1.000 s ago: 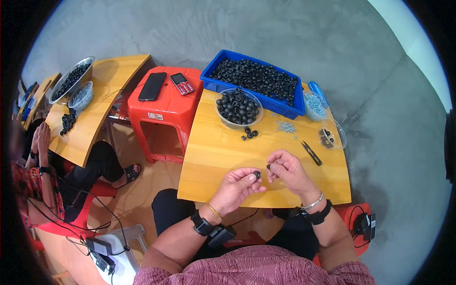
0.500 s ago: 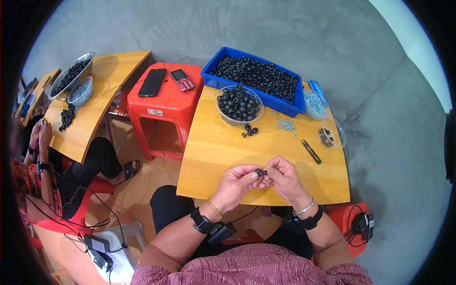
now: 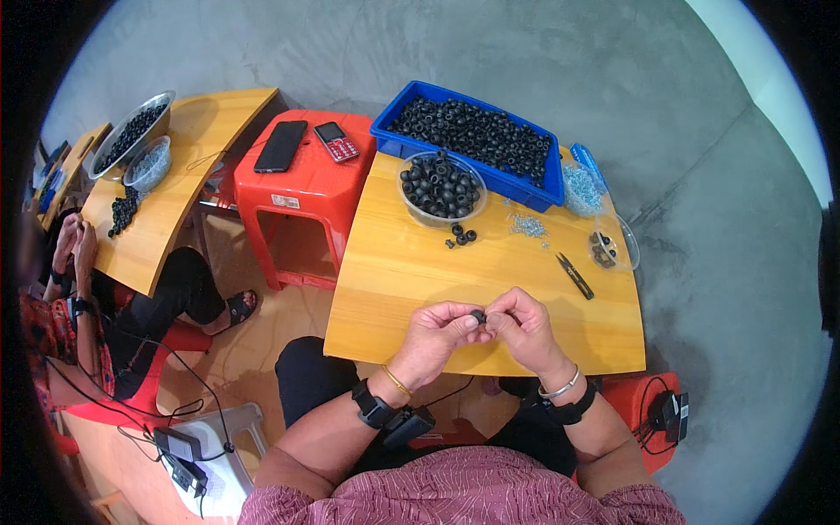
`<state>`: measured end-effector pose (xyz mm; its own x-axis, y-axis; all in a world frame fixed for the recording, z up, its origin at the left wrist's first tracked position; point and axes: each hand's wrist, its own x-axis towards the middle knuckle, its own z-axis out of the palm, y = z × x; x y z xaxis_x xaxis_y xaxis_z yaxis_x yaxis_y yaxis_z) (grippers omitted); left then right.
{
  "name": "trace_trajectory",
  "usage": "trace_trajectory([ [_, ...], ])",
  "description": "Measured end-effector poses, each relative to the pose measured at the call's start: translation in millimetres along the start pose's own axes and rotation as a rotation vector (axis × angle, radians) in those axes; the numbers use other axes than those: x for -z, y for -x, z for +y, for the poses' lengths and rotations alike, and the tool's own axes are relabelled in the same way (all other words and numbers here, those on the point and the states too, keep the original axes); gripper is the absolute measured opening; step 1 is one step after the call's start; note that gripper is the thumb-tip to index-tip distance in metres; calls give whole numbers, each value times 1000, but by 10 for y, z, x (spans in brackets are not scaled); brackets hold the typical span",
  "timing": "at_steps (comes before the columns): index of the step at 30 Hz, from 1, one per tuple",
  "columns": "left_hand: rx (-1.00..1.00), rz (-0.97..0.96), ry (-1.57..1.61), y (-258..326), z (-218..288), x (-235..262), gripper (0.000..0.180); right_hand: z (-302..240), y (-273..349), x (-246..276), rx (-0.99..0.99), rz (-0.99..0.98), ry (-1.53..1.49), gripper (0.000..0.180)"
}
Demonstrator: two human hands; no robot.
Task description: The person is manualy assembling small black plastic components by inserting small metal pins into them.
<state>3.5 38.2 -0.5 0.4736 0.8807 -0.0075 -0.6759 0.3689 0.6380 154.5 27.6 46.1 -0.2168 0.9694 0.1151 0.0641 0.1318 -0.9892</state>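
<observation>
Above the near edge of the wooden table [image 3: 394,297], my left hand [image 3: 435,339] pinches a small round black part [image 3: 478,316] between thumb and fingertips. My right hand [image 3: 528,334] meets it from the right, its thumb and fingers pressed together against the part's side. Whatever those right fingertips hold is hidden. Beyond my hands lie a few loose black parts [image 3: 462,235], close to a clear bowl [image 3: 443,220] heaped with similar hollow ones. Black thread snips [image 3: 575,276] rest to the right, below a scatter of tiny silvery pieces [image 3: 528,226].
A blue tray [image 3: 376,131] full of black parts spans the table's far side. Clear tubs [image 3: 627,248] stand at its right edge. On a red stool [image 3: 302,199] lie a black smartphone [image 3: 281,147] and a red keypad phone [image 3: 337,142]. Another person's hands [image 3: 74,245] work at the left table.
My fingertips have come closer together. A small dark piece that showed between my right fingers and the round part is now out of sight.
</observation>
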Motion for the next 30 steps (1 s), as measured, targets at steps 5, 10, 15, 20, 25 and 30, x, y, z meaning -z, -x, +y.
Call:
trace_trajectory([
  [5, 14, -5, -60, 4, -27, 42, 14, -33, 34, -39, 84, -29, 60, 6],
  [10, 80, -32, -25, 29, 41, -4, 15, 69, 46, 38, 275, -30, 293, 9],
  [15, 186, -145, 76, 37, 79, 48, 17, 18, 69, 8, 350, -43, 367, 10],
  [20, 250, -220, 96, 51, 143, 28, 18, -136, 91, -17, 249, -179, 383, 20],
  [25, 265, -268, 155, 40, 111, 70, 18, -50, 74, -23, 406, -222, 524, 36],
  [30, 286, -227, 160, 37, 124, 50, 17, -43, 108, -99, 400, -103, 533, 40],
])
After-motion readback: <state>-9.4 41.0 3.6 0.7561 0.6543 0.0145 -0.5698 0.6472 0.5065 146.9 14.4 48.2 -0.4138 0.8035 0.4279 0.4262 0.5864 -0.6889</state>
